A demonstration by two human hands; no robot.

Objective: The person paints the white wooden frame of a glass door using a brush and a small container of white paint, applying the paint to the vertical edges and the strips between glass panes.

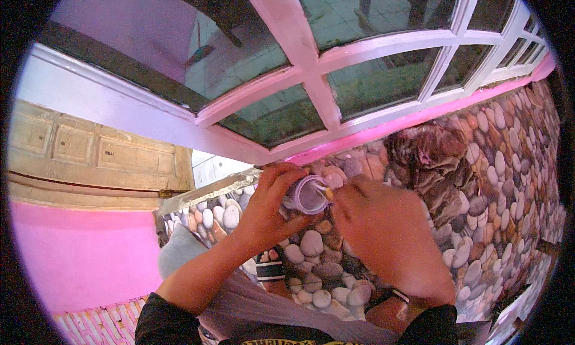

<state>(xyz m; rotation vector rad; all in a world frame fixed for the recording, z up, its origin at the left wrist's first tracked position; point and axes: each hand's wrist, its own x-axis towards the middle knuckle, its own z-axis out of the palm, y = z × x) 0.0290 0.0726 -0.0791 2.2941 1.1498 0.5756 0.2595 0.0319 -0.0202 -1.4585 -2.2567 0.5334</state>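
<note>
My left hand point(269, 208) is wrapped round a clear plastic cup point(308, 196) with a pale pinkish rim, its mouth tipped toward me. Close by on the right, my right hand point(386, 231) is closed in a pinch, slightly smeared by motion. Between its fingertips is a small brush-like stick point(327, 193), yellowish with a pale end. That end sits at the cup's right rim; whether it reaches inside I cannot tell. What the cup contains is hard to make out.
A white-and-pink window frame point(308, 63) with glass panes rises ahead, with a bright pink ledge point(413, 118) below it. Pebble-patterned flooring point(500, 183) spreads beneath. A dark crumpled cloth point(440, 171) lies to the right. Wooden door panels point(90, 147) and a pink wall point(90, 255) stand left.
</note>
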